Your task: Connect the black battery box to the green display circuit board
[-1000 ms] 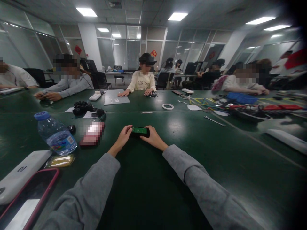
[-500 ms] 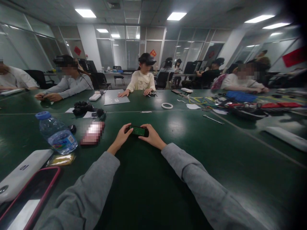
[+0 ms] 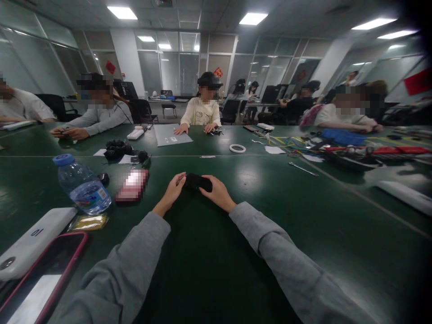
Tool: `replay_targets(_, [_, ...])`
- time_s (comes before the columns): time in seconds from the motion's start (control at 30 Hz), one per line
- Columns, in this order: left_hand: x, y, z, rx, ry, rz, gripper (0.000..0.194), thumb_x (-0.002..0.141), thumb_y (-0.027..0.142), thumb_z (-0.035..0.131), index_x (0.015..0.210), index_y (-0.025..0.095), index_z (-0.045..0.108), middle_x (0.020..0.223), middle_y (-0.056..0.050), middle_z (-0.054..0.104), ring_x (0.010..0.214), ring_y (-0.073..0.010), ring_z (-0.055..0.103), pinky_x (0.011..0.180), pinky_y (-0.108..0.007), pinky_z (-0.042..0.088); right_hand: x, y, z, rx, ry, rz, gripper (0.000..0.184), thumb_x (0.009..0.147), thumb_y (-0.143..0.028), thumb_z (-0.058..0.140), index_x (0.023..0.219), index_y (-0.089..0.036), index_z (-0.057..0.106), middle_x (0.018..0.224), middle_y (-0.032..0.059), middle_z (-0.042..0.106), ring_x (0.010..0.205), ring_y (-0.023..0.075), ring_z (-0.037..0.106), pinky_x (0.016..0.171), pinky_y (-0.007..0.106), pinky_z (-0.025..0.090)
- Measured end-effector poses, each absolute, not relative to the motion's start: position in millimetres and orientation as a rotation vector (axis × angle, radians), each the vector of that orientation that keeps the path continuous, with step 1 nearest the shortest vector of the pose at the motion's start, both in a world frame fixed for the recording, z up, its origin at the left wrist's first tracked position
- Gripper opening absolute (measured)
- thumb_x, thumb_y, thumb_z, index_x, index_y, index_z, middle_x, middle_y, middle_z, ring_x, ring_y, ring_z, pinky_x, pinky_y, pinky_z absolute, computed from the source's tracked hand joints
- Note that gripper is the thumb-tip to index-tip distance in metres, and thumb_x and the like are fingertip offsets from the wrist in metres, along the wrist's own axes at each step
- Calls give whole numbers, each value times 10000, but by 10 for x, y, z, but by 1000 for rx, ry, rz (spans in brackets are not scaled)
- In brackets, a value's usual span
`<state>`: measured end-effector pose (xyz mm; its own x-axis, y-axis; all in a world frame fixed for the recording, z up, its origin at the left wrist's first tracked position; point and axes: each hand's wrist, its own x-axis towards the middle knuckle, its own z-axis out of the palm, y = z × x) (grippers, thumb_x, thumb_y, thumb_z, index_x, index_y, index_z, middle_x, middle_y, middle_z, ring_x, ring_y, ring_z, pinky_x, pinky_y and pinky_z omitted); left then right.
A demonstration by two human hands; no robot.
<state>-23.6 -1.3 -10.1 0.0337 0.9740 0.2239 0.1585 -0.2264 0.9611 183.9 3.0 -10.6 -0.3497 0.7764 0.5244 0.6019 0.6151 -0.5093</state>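
Note:
Both my hands hold a small black box-shaped part (image 3: 198,181) just above the dark green table (image 3: 216,252). My left hand (image 3: 173,189) pinches its left end with the fingers curled. My right hand (image 3: 218,191) wraps round its right end. Only the part's dark side faces me. Grey sleeves cover both my forearms.
A water bottle (image 3: 82,184) lies on its side at the left, next to a pink blurred item (image 3: 132,185), a white power bank (image 3: 32,240) and a red-cased phone (image 3: 40,279). Black parts (image 3: 116,150), a tape ring (image 3: 237,148) and cables (image 3: 337,144) lie farther off. Other people sit across the table.
The part has been turned over in my hands: its green board face showed before, and now only the black side shows. My hands stayed in place.

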Motion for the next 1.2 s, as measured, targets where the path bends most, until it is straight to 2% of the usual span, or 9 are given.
replay_targets(0.17, [-230, -6, -95, 1515, 1246, 1300, 383, 890, 367, 420, 1215, 182, 503, 1280, -97, 538, 1192, -193, 492, 1040, -359, 348, 1819, -34, -19, -984, -2201, 104, 498, 769, -178, 595, 1235, -223, 427, 1201, 87, 504, 1127, 250, 464, 939, 438, 394])
replay_targets(0.4, [-216, -13, -79, 1542, 1263, 1299, 385, 894, 388, 402, 1189, 174, 523, 1246, -96, 558, 1147, -189, 519, 1024, -358, 357, 1774, -128, 63, -938, -2243, 26, 513, 748, -431, 664, 1158, -204, 454, 1197, 118, 467, 1136, 282, 431, 926, 463, 400])
replay_targets(0.57, [-220, -15, -83, 1552, 1263, 1312, 382, 894, 395, 397, 1179, 180, 534, 1229, -90, 565, 1147, -188, 512, 1017, -345, 355, 1782, -85, 1, -959, -2210, 36, 542, 791, -392, 612, 1238, -172, 398, 1159, 134, 486, 1090, 277, 463, 919, 464, 418])
replay_targets(0.8, [-238, -1, -113, 1506, 1288, 1322, 384, 894, 429, 381, 1154, 206, 555, 1219, -73, 571, 1155, -193, 496, 1020, -352, 337, 1776, -105, -30, -953, -2280, 94, 483, 854, -331, 518, 1291, -191, 370, 1127, 111, 515, 1023, 244, 514, 893, 442, 450])
replay_targets(1.0, [-229, 11, -128, 1407, 1253, 1325, 446, 903, 479, 315, 1170, 196, 533, 1176, -82, 598, 1113, -189, 533, 1012, -362, 347, 1794, -143, 92, -960, -1838, -41, 471, 900, -317, 451, 1332, -194, 314, 1238, 126, 439, 1167, 243, 422, 989, 442, 384])
replay_targets(1.2, [-234, -51, -70, 1443, 1253, 1256, 414, 877, 452, 418, 1204, 216, 512, 1253, -82, 554, 1176, -211, 494, 1009, -367, 359, 1911, 61, -33, -1144, -1605, -40, 413, 888, -321, 454, 1257, -144, 401, 1145, 132, 479, 1082, 238, 460, 953, 433, 397])
